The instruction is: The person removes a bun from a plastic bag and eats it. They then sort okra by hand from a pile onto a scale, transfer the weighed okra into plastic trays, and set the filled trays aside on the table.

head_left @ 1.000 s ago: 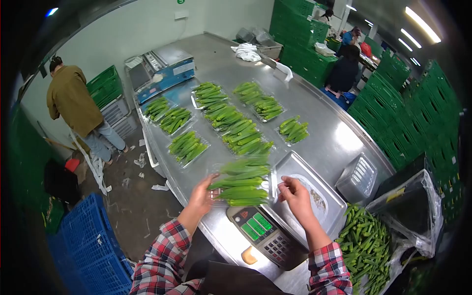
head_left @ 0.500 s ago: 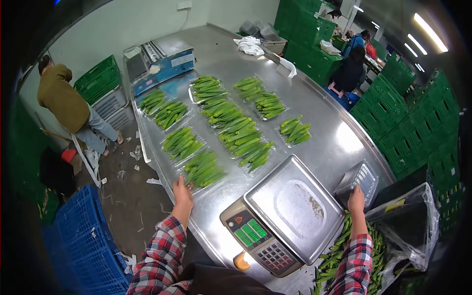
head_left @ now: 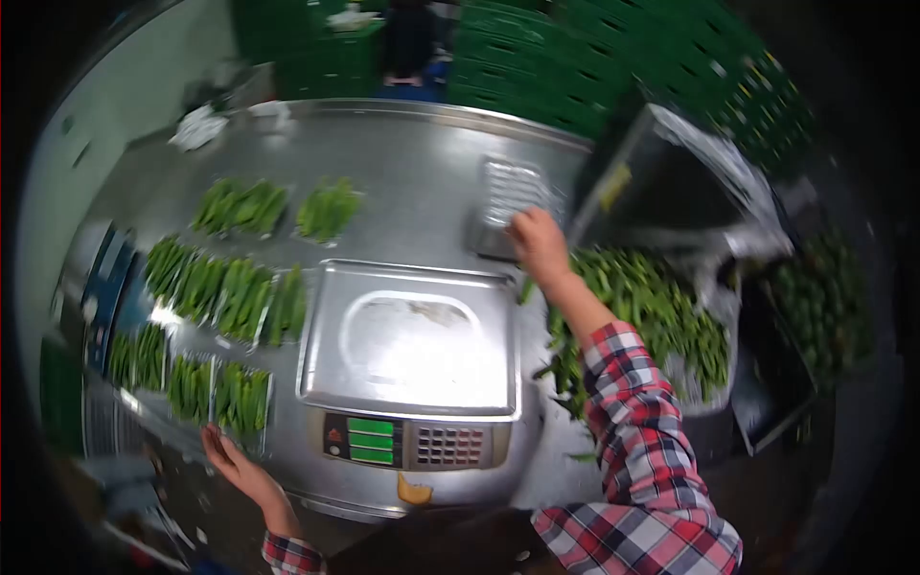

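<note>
My left hand (head_left: 235, 470) is at the table's near left edge, fingers stretched and apart, with its tips right by a clear tray of okra (head_left: 241, 395). It holds nothing. On the other side of the scale, my right hand (head_left: 541, 251) reaches forward, fingers closed at the near edge of a stack of clear plastic trays (head_left: 513, 187). Between the hands sits a weighing scale (head_left: 407, 331) with a bare metal pan and lit green displays. More okra trays (head_left: 225, 287) lie in rows left of it. Under my right forearm is a heap of loose okra (head_left: 642, 307).
A plastic-lined black crate (head_left: 685, 182) leans behind the loose okra. Green crates (head_left: 537, 57) are stacked beyond the table's far edge. White cloth (head_left: 199, 127) lies at the back left, and a small yellowish piece (head_left: 414, 490) is before the scale. A person (head_left: 409, 43) is at the back.
The view has swung to the right. My left hand has come away from the last okra tray, which now lies in the row. My right hand stays at the stack of trays.
</note>
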{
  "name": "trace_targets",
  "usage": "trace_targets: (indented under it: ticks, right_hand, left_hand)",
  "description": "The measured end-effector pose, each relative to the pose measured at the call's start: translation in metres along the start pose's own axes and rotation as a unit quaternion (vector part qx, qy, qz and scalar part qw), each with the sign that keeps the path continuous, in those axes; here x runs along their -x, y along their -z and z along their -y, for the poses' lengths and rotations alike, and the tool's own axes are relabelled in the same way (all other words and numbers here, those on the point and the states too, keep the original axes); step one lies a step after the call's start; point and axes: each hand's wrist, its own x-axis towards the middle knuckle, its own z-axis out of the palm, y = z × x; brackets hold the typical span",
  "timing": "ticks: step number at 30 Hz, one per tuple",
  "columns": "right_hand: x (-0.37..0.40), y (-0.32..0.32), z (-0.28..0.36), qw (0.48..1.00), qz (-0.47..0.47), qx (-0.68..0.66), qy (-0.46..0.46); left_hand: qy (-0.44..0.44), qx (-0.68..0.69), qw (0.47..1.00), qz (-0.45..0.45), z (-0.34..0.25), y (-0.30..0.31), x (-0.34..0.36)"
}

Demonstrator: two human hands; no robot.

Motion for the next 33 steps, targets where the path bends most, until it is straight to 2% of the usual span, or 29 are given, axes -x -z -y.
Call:
trace_targets:
  ticks: [2, 3, 4, 5, 6, 8, 11, 14, 15, 16, 17, 18, 19, 20, 21, 22, 23, 25, 27, 29, 30, 31, 33]
  right_hand:
    - [0.031, 0.020, 0.024, 0.992, -0.050, -0.103, 0.053]
    - [0.054, 0.022, 0.035, 0.985, -0.104, -0.086, 0.103]
    - [0.070, 0.041, 0.058, 0.982, -0.081, -0.121, 0.120]
    - [0.094, 0.027, 0.072, 0.979, -0.077, -0.158, 0.106]
    - [0.107, 0.031, 0.086, 0.971, -0.089, -0.164, 0.147]
    - [0.127, 0.041, 0.106, 0.966, -0.043, -0.194, 0.167]
    - [0.150, 0.045, 0.123, 0.962, -0.082, -0.213, 0.153]
    - [0.182, 0.073, 0.126, 0.978, -0.081, -0.190, 0.041]
    - [0.199, 0.087, 0.121, 0.959, -0.006, -0.257, -0.119]
    - [0.221, 0.101, 0.111, 0.907, 0.070, -0.315, -0.272]
    - [0.266, 0.091, 0.092, 0.930, -0.108, -0.248, -0.248]
    - [0.302, 0.090, 0.069, 0.877, -0.080, -0.236, -0.411]
    - [0.296, 0.142, 0.062, 0.696, -0.099, -0.364, -0.611]
    - [0.332, 0.134, 0.032, 0.821, -0.118, -0.112, -0.547]
    - [0.349, 0.142, 0.012, 0.824, -0.131, -0.051, -0.549]
    - [0.358, 0.150, -0.001, 0.854, -0.098, 0.013, -0.511]
    - [0.359, 0.147, -0.006, 0.854, -0.057, 0.026, -0.516]
    - [0.359, 0.142, -0.017, 0.849, 0.024, 0.059, -0.525]
    - [0.358, 0.140, -0.024, 0.853, 0.083, 0.040, -0.513]
    - [0.358, 0.144, -0.028, 0.848, 0.062, 0.022, -0.526]
    - [0.355, 0.154, -0.024, 0.846, 0.033, -0.009, -0.532]
    - [0.341, 0.174, -0.012, 0.808, 0.064, -0.101, -0.577]
    - [0.343, 0.180, 0.010, 0.834, 0.073, -0.252, -0.485]
  left_hand:
    - [-0.056, -0.006, 0.993, 0.106, -0.022, -0.017, 0.024]
    - [-0.082, -0.004, 0.983, 0.163, -0.030, -0.028, 0.040]
    - [-0.124, 0.007, 0.969, 0.212, -0.039, -0.039, 0.056]
    - [-0.221, -0.042, 0.938, 0.264, -0.049, -0.050, 0.064]
    - [-0.320, -0.087, 0.893, 0.304, -0.063, -0.061, 0.071]
    - [-0.485, -0.124, 0.793, 0.346, -0.071, -0.087, 0.080]
    - [-0.599, -0.249, 0.626, 0.432, -0.091, -0.127, 0.089]
    - [-0.583, -0.253, 0.590, 0.498, -0.058, -0.150, 0.086]
    - [-0.576, -0.256, 0.596, 0.497, -0.058, -0.151, 0.093]
    - [-0.570, -0.257, 0.605, 0.493, -0.059, -0.153, 0.099]
    - [-0.563, -0.259, 0.614, 0.490, -0.062, -0.154, 0.105]
    - [-0.571, -0.242, 0.633, 0.463, -0.071, -0.155, 0.113]
    - [-0.580, -0.225, 0.651, 0.436, -0.086, -0.155, 0.126]
    - [-0.588, -0.209, 0.667, 0.407, -0.098, -0.154, 0.138]
    - [-0.542, -0.168, 0.691, 0.448, -0.104, -0.152, 0.150]
    - [-0.493, -0.124, 0.711, 0.486, -0.109, -0.152, 0.162]
    - [-0.442, -0.077, 0.727, 0.520, -0.113, -0.153, 0.176]
    - [-0.269, -0.064, 0.688, 0.671, -0.118, -0.155, 0.212]
    - [-0.156, -0.015, 0.645, 0.748, -0.106, -0.165, 0.253]
    - [0.119, 0.042, 0.616, 0.778, -0.094, -0.172, 0.294]
    - [0.170, 0.044, 0.598, 0.782, -0.092, -0.177, 0.309]
    - [0.236, 0.082, 0.604, 0.757, -0.078, -0.181, 0.325]
    - [0.352, 0.100, 0.604, 0.709, -0.083, -0.188, 0.349]
